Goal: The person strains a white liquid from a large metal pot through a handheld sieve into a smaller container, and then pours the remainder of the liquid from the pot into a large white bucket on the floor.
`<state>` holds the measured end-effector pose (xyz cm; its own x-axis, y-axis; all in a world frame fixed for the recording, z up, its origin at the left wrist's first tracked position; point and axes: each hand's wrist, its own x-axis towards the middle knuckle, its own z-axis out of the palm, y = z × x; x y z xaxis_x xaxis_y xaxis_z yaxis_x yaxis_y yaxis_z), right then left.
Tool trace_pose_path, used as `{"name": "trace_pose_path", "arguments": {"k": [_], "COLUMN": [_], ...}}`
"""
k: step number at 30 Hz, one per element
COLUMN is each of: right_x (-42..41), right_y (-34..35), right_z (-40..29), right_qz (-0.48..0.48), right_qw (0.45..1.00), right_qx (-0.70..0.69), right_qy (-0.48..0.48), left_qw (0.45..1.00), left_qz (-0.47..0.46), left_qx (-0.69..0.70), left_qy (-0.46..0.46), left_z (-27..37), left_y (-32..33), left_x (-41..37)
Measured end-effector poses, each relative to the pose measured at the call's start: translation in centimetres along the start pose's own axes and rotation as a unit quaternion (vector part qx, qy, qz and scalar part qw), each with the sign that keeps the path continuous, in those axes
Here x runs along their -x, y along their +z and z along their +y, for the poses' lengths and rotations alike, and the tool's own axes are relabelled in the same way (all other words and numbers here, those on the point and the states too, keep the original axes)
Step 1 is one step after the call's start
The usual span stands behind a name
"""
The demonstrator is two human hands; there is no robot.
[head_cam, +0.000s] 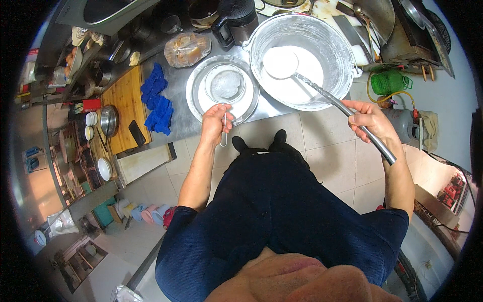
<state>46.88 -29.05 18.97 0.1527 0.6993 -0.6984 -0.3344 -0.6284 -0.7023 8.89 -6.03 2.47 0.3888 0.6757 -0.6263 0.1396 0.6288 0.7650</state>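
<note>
My left hand (216,122) grips the thin wire handle of a round fine-mesh strainer (225,83). The strainer sits over a wide metal basin (194,99) with white liquid or powder in it; some pale, wet-looking matter lies on the mesh. In my right hand (371,120) is the long metal handle of a ladle (328,96). Its round bowl is full of something white and is inside a large metal bucket (341,49), above or at the white contents (305,90). White residue coats the bucket's inner wall.
A plastic bag of brownish pieces (188,50) and a dark pitcher (241,26) stand behind the basin. Blue cloths (158,111) lie left, beside a wooden board (126,98) with a phone (137,133). A cleaver (349,32), a green bottle (386,82) and a gas cylinder (400,122) are right.
</note>
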Motion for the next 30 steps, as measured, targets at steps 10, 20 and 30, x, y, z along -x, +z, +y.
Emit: {"name": "trace_pose_path", "arguments": {"k": [10,20,30], "right_x": [2.0,5.0,8.7], "right_y": [1.3,3.7,5.6], "right_z": [1.2,0.4,-0.6], "right_qz": [0.027,0.057,0.084], "right_qw": [0.999,0.996,0.991], "right_qx": [-0.039,-0.052,-0.077], "right_qy": [-0.019,-0.038,-0.067], "left_qw": [1.0,0.999,0.994], "left_qz": [-0.02,-0.048,-0.106], "left_qx": [0.0,-0.022,-0.009], "left_qy": [0.004,0.0,0.019], "left_z": [0.2,0.5,0.0], "left_y": [0.2,0.3,-0.4], "left_x": [0.1,0.0,-0.7]}}
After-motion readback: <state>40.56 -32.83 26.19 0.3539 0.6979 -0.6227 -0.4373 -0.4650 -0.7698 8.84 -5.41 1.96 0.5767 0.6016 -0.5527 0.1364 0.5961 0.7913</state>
